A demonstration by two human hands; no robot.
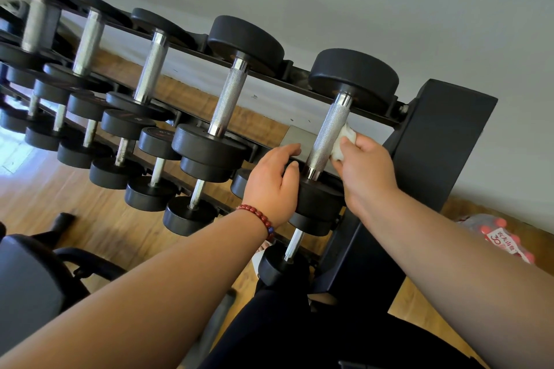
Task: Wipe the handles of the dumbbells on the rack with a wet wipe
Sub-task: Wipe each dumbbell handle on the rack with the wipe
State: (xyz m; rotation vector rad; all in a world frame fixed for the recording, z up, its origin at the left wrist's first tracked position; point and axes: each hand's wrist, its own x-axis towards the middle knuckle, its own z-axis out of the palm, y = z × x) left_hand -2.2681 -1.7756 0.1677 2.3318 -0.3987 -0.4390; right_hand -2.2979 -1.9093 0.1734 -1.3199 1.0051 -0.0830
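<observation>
**Get the wipe around the knurling**

Fingers of the right hand [365,165] pinch the bunched wet wipe [344,141] against the top-tier handle [328,135], just past their tips. Fingers of the left hand [272,180] curl over the near dumbbell head [317,198] on the rack [434,141], steadying it. The wipe would likely clean better folded round the knurling and twisted along it.

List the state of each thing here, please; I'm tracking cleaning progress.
rightmost dumbbell: racked, handle touched by the wipe.
wet wipe: crumpled, pressed against that handle.
right hand: pinches the wet wipe.
left hand: grips the rightmost dumbbell's near head.
other dumbbells: racked, untouched.
rack: upright, loaded.
</observation>
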